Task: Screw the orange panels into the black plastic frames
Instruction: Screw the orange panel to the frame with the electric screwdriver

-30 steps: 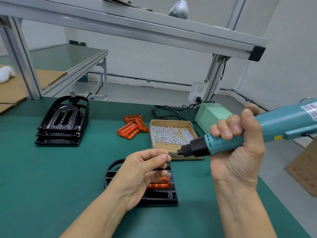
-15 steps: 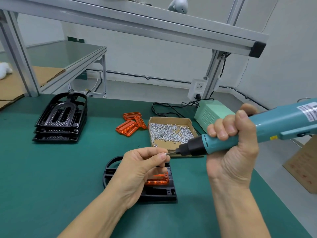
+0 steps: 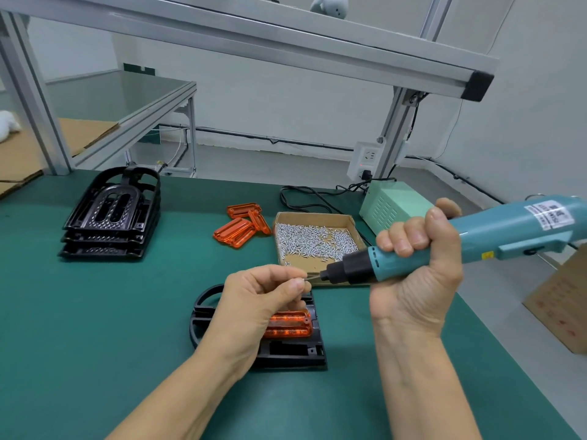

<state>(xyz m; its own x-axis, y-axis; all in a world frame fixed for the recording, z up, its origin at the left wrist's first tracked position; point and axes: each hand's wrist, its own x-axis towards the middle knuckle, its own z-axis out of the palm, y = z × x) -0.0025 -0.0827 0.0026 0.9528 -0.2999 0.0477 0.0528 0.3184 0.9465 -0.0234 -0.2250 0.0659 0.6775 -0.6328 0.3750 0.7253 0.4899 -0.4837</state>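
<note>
the black frame [image 3: 292,352] lay on the green table [image 3: 95,328] with an orange panel [image 3: 290,323] seated in it. above it, the left hand [image 3: 257,308] pinched a screw [image 3: 306,280] at the bit of the electric screwdriver [image 3: 476,241], which the right hand [image 3: 416,281] gripped. beyond sat the screw box [image 3: 314,239], spare orange panels [image 3: 241,227] and stacked frames [image 3: 109,217].

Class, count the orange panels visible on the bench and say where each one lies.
4, possibly more hidden: one orange panel seated in the black frame under the left hand; three loose panels piled left of the screw box, overlapping.
</note>
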